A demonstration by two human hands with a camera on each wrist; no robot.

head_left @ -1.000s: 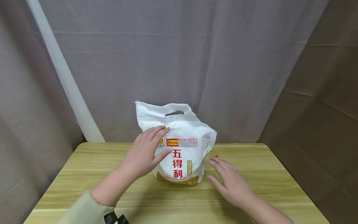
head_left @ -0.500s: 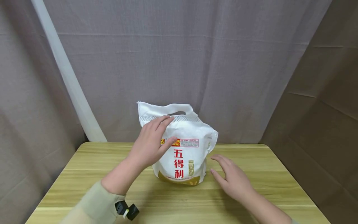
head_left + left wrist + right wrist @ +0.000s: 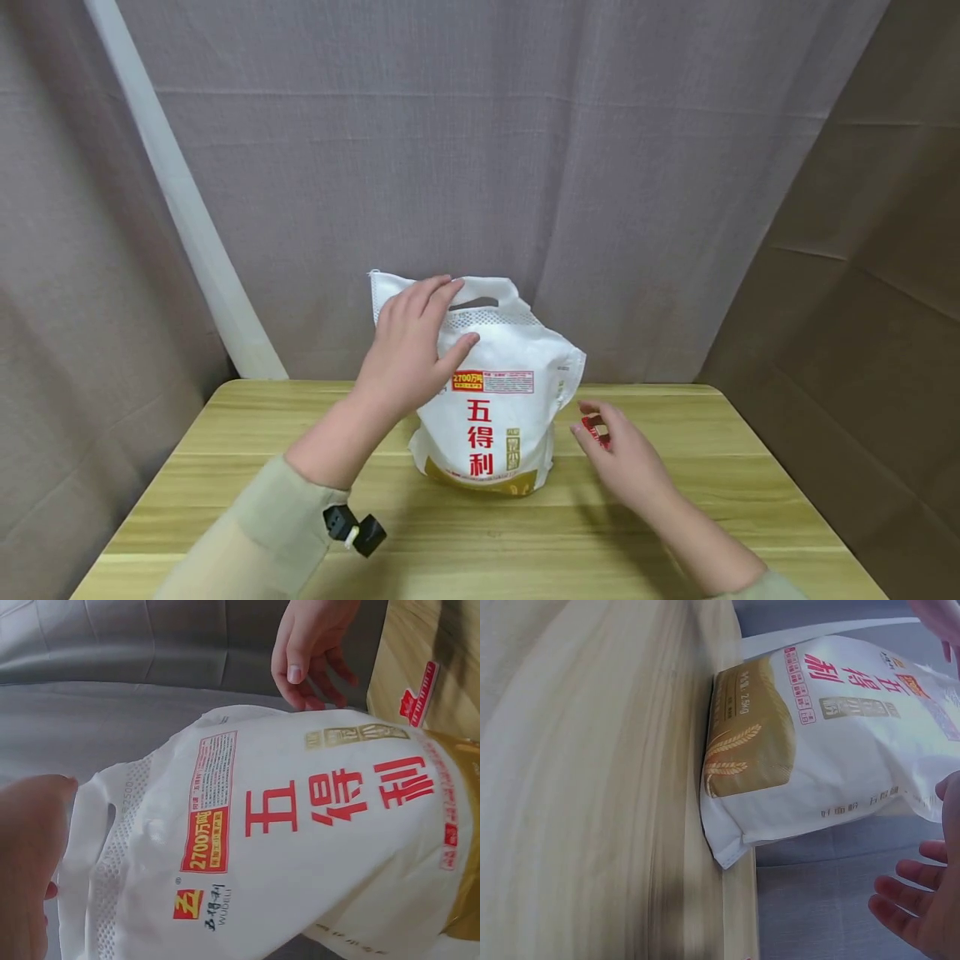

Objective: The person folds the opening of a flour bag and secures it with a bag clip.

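A white flour bag with red characters and a gold base stands upright at the back middle of the wooden table. My left hand lies on its upper left. The straight fingers reach the flap beside the handle cut-out, and the thumb rests on the front. The left wrist view shows the bag close up with that hand at its handle end. My right hand hovers just right of the bag with fingers loosely curled, holding nothing. A small red label lies on the table by its fingertips, apart from them in the left wrist view.
Grey cloth hangs close behind the table, with a white pole slanting at the left and brown cloth at the right. The bag stands near the table's back edge. Bare wood lies in front and to both sides.
My left hand has slid up the bag's front from the label to the handle flap. My right hand has lifted slightly and curled its fingers near the red label.
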